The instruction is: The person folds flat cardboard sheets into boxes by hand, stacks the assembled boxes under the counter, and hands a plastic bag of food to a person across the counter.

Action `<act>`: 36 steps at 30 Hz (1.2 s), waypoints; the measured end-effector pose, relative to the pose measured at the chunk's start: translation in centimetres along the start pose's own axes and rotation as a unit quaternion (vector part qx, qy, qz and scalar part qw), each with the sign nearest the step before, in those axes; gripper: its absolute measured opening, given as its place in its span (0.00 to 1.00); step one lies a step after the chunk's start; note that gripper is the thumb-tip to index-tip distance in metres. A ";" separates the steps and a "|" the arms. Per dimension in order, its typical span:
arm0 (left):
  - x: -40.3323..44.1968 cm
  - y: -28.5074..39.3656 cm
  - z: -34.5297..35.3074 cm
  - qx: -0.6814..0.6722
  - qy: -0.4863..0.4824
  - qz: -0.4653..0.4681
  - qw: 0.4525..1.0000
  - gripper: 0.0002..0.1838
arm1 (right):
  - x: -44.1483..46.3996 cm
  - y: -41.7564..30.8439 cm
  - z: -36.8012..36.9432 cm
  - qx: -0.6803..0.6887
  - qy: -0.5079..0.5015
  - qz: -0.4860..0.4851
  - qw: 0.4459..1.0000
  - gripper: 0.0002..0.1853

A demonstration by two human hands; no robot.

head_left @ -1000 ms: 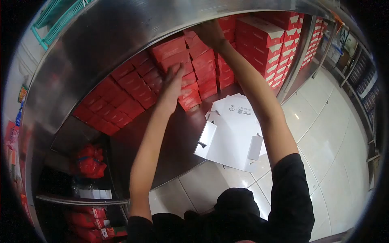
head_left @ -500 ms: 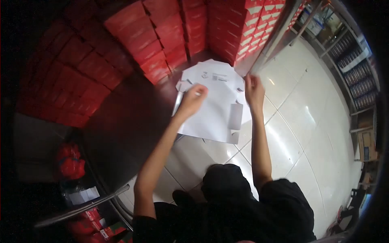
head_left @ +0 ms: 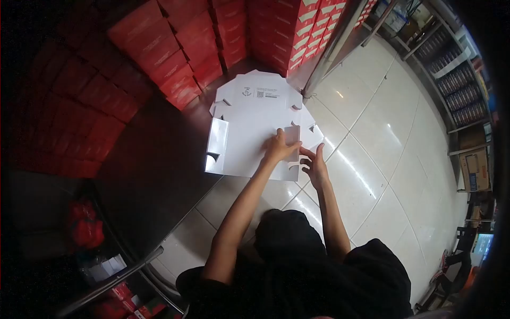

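A flat white cardboard box blank (head_left: 241, 141) with die-cut side flaps lies on a dark surface, its near right part reaching out over the floor. Small print and a square code mark its far end. My left hand (head_left: 277, 148) rests over the right side of the blank, its fingers closed on the grey-looking side flap there. My right hand (head_left: 316, 166) is just outside that same edge. Its thumb points up and its fingers are apart, with the fingertips at the flap's edge; whether they press on it is hard to tell.
Stacks of red boxes (head_left: 183, 58) stand behind and to the left. A metal post (head_left: 330, 50) rises by the blank's far right corner. Shelves (head_left: 457, 80) line the right side above the tiled floor (head_left: 382, 138). A metal rail (head_left: 114, 282) crosses at lower left.
My left hand has moved right across the blank from its left edge to the right flap. My right hand has come down and left to that edge. The view has shifted slightly.
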State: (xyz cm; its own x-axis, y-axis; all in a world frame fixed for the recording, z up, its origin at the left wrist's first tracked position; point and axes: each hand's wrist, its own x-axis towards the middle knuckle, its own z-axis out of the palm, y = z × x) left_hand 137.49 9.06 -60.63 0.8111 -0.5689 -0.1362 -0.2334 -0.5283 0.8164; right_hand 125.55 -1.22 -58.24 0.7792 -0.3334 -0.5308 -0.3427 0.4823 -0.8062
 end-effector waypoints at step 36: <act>-23.5 13.0 -24.4 -0.621 0.237 0.141 0.734 0.15 | -15.0 -10.9 23.0 -0.245 -0.244 -0.759 0.552 0.26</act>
State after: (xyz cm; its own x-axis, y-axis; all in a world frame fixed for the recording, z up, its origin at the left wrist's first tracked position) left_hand 128.44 30.92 -33.13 0.9886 -0.1056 0.1073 0.0010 0.7172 0.6968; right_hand 129.63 17.12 -35.47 0.3713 0.2626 0.8906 0.8913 -0.3696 -0.2626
